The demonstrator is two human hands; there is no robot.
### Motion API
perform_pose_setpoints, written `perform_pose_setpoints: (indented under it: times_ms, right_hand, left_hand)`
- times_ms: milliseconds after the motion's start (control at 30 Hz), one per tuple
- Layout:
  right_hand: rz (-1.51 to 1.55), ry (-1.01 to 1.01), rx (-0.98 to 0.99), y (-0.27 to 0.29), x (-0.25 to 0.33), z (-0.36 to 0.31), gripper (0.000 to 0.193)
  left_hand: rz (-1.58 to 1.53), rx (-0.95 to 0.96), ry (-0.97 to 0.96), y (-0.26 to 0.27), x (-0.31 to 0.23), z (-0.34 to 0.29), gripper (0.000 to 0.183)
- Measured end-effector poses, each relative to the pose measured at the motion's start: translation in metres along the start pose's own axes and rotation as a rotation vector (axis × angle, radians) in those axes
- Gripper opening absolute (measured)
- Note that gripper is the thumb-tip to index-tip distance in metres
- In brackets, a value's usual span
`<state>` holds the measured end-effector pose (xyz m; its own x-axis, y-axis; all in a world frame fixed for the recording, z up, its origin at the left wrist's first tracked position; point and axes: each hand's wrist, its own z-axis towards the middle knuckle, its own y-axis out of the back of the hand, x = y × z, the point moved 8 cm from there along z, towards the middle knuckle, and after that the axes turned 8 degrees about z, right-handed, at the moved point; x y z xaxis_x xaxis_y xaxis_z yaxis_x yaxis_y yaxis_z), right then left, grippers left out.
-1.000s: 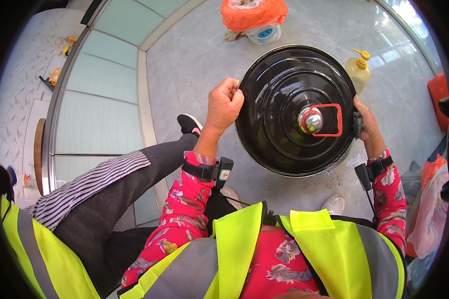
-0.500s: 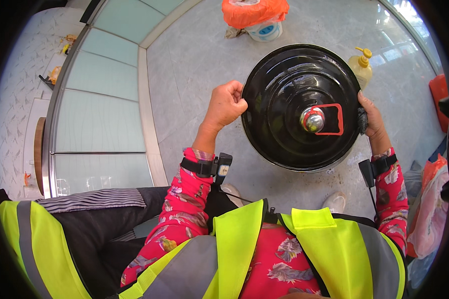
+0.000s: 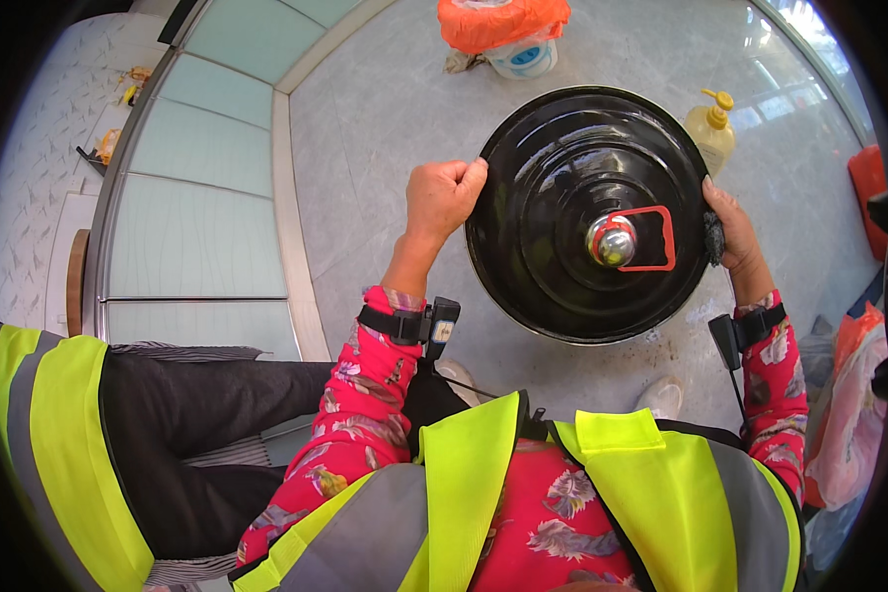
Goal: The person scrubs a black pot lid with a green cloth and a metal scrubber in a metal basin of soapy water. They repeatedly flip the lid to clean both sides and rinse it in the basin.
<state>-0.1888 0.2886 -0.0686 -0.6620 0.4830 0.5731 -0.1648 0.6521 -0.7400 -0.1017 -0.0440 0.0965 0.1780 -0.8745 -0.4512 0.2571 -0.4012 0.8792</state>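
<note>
Both of my hands hold up a large round black lid (image 3: 553, 266) with stepped rings and a shiny metal knob (image 3: 614, 244). A red rectangular loop (image 3: 669, 242) sits around the knob. My left hand (image 3: 441, 200) is closed, pinching the rim at the upper left between thumb and fingers. At the right rim my right hand (image 3: 735, 227) grips the edge; its thumb lies along the rim and the other fingers are partly hidden behind. A dark, fuzzy scouring pad (image 3: 713, 239) is tucked between that hand and the lid.
A yellow pump bottle (image 3: 710, 133) stands beyond the lid's right side. Farther off is a white bucket (image 3: 525, 61) with an orange bag over it. Plastic bags (image 3: 849, 424) lie at my right, near a red container (image 3: 868, 202). Another person's leg (image 3: 217, 395) is close on my left.
The lid has shifted slightly left and turned a little. My left hand has moved up along its rim. The other person on my left has changed position.
</note>
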Motion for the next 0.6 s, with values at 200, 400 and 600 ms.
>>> perform_pose_setpoints:
  times_ms: [200,400,600]
  right_hand:
    - [-0.093,0.01,0.056,-0.007,0.003,0.001,0.032]
    - [-0.105,0.003,0.027,-0.002,0.001,0.005,0.031]
    - [-0.052,-0.008,0.016,0.002,-0.003,0.006,0.03]
  left_hand:
    - [-0.038,0.124,0.086,-0.003,0.012,-0.001,0.046]
    - [-0.087,0.282,0.122,-0.012,0.013,-0.004,0.03]
    - [-0.2,0.326,0.156,-0.013,0.009,-0.009,0.019]
